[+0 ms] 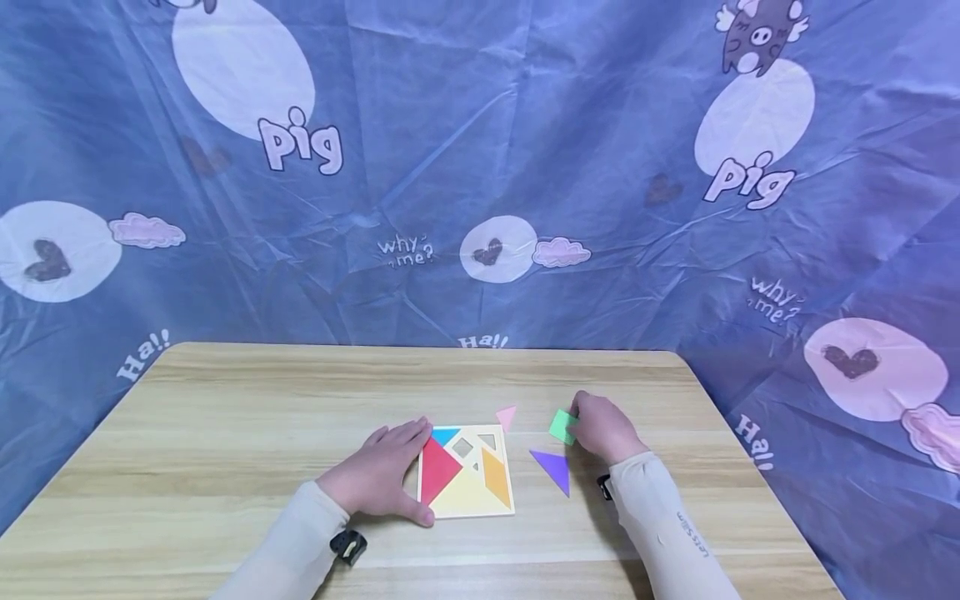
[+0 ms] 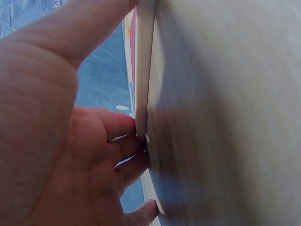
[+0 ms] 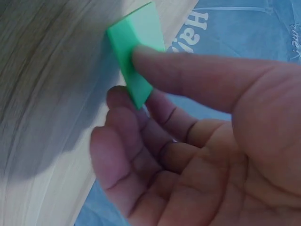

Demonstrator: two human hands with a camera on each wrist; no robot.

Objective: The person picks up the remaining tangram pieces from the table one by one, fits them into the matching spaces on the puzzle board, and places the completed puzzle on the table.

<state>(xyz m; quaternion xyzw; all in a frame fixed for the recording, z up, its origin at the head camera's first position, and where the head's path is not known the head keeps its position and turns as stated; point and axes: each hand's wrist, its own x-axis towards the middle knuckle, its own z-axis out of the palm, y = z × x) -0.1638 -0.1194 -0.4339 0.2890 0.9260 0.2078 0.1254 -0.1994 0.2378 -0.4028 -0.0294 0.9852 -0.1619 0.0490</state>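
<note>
A wooden tangram board [image 1: 472,513] lies flat on the table, holding a red triangle [image 1: 438,469], a pale yellow triangle [image 1: 465,496], an orange parallelogram [image 1: 495,477] and a blue piece [image 1: 445,437]. My left hand [image 1: 386,471] spans the board's left side, thumb at the near corner and fingers at the far one. In the left wrist view its fingertips [image 2: 126,123] touch the board's edge. My right hand [image 1: 606,427] pinches a green square piece [image 3: 141,33] between thumb and fingers, tilted in the right wrist view.
A purple triangle [image 1: 555,471] lies between the board and my right forearm. A small pink triangle [image 1: 506,417] lies by the board's far right corner. Behind the wooden table [image 1: 262,400] hangs a blue printed cloth [image 1: 420,183].
</note>
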